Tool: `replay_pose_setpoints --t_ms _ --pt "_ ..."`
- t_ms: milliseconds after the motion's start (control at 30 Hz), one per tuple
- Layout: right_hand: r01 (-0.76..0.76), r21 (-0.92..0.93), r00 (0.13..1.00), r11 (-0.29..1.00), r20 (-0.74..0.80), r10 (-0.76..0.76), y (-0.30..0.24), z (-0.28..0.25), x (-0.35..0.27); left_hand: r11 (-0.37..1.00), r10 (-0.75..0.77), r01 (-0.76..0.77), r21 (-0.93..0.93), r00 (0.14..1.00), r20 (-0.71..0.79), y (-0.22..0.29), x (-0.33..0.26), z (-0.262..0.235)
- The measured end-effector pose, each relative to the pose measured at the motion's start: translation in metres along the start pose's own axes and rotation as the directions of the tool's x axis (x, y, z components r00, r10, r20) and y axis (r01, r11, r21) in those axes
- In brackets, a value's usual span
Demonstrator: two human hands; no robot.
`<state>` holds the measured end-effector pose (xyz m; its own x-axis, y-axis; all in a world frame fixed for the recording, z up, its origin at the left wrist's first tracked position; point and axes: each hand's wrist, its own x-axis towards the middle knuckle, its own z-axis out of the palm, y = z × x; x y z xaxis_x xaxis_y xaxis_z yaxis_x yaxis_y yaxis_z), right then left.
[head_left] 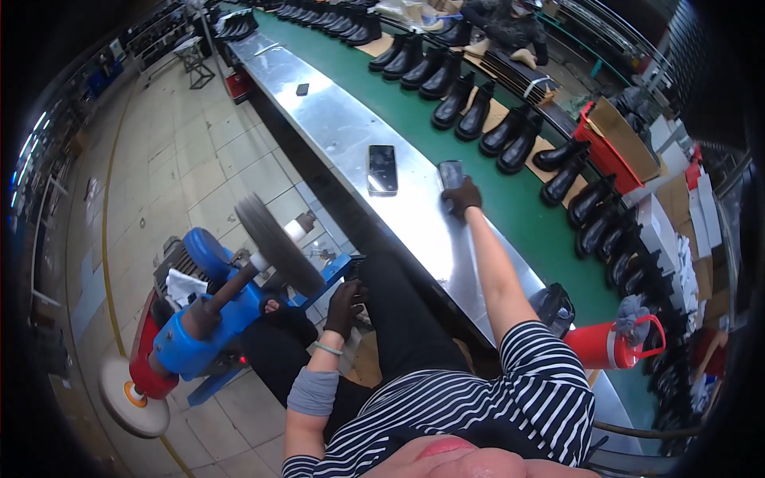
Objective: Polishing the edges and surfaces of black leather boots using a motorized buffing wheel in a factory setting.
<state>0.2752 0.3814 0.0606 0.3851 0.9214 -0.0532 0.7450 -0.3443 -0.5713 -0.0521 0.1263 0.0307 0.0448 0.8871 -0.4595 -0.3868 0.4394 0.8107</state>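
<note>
My right hand (462, 197), in a dark brown glove, reaches out over the metal bench and grips the near end of a dark phone (451, 173). Another black phone (382, 169) lies flat to the left of it, apart from the hand. My left hand (343, 309), gloved the same way, is low by my thigh, its fingers loosely apart with nothing visible in them. Beside it on the left stands a blue polishing machine (191, 331) with a dark wheel (279, 245) and a pale buffing wheel (132, 397).
Black boots (440, 76) line a green conveyor belt (414, 119) beyond the metal bench (343, 131). A small dark phone-like object (302, 89) lies farther along. A red tumbler (606, 344) stands at the right by a black bag (551, 309). Another person (510, 28) sits across the belt.
</note>
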Motion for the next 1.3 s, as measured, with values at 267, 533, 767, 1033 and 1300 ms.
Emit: replay_pose_setpoints --t_ms 267,533,767,1033,1300 --pt "0.188 0.456 0.973 0.870 -0.204 -0.103 -0.008 0.010 -0.016 1.000 0.019 -0.019 0.002 1.000 0.011 0.002 -0.004 -0.011" --pt "0.571 0.507 0.740 0.646 0.022 -0.672 -0.052 0.110 -0.234 0.894 0.443 -0.446 0.051 0.895 0.055 -0.014 0.019 -0.003" --pt "0.485 0.528 0.679 0.697 0.275 -0.681 -0.055 0.170 -0.294 0.868 0.320 -0.432 -0.244 0.863 -0.392 -0.040 0.024 -0.030" --pt "0.406 0.573 0.753 0.712 0.231 -0.616 -0.067 0.182 -0.304 0.876 0.308 -0.434 -0.208 0.838 -0.451 -0.020 0.016 -0.034" --pt "0.392 0.611 0.745 0.688 0.228 -0.627 -0.064 0.191 -0.311 0.907 0.350 -0.422 -0.010 0.764 -0.543 -0.020 0.007 -0.035"
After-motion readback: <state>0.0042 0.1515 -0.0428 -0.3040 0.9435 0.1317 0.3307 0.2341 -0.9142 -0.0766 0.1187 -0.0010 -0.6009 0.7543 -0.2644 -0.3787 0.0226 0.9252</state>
